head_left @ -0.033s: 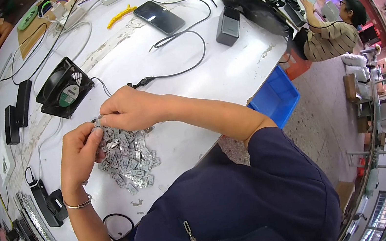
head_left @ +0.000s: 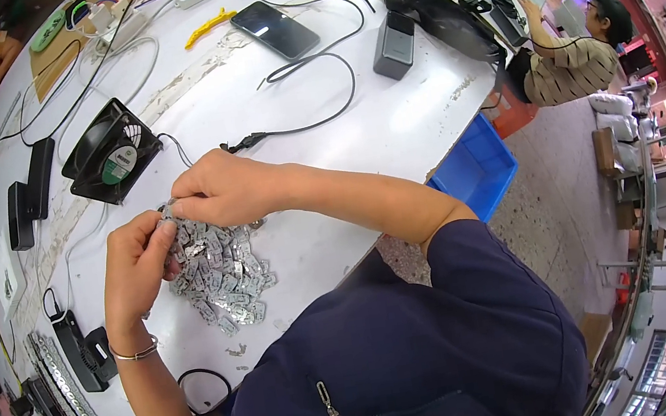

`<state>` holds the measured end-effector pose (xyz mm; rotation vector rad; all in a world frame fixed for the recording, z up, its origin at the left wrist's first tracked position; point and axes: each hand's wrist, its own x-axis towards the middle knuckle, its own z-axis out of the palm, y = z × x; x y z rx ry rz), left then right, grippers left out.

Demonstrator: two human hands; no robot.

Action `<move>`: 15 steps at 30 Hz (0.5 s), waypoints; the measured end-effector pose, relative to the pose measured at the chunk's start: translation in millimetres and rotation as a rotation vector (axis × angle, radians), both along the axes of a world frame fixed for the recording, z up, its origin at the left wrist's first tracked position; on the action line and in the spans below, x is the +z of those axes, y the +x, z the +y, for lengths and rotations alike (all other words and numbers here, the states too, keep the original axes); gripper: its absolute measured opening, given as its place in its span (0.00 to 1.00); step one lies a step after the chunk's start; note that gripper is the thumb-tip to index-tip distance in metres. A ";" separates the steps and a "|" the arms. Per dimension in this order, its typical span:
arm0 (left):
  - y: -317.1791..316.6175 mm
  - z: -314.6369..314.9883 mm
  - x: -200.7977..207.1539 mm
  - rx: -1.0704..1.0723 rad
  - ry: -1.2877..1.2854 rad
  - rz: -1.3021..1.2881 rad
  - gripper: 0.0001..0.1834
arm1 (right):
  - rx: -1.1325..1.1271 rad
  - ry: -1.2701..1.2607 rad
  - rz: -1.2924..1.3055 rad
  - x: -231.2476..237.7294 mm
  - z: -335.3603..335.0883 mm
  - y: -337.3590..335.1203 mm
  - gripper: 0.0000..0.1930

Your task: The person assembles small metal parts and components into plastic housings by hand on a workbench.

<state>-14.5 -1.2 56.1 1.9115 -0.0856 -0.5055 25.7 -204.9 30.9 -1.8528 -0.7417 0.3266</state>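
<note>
Both hands pinch 1 small metal piece [head_left: 169, 208] between them, left hand [head_left: 136, 257] and right hand [head_left: 220, 191] fingertips meeting above the pile [head_left: 223, 274] on the table [head_left: 389, 123], beside the fan [head_left: 111, 152].

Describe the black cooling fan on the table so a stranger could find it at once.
Start at the white table and look just above the left hand and the pile of small metal pieces. The cooling fan lies flat there: a square black frame with round blades and a green hub label, unlike the plain black boxes beside it.
</note>
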 end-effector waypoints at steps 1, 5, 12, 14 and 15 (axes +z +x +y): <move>-0.3 0.4 -1.2 0.004 0.000 0.004 0.11 | 0.006 -0.024 0.024 1.3 0.8 -0.1 0.15; -3.3 8.4 -6.1 -0.025 0.005 -0.059 0.13 | 0.071 -0.038 -0.091 -2.0 10.8 6.6 0.15; -2.2 14.3 2.2 -0.110 -0.229 -0.043 0.12 | 0.177 0.250 0.654 -1.2 3.7 7.3 0.13; 1.8 17.7 -8.4 -0.058 -0.124 -0.140 0.11 | 0.136 0.200 0.597 -9.3 8.0 11.0 0.14; 1.9 18.6 -14.8 -0.032 -0.026 -0.239 0.10 | 0.069 0.151 0.532 -13.6 9.8 12.6 0.14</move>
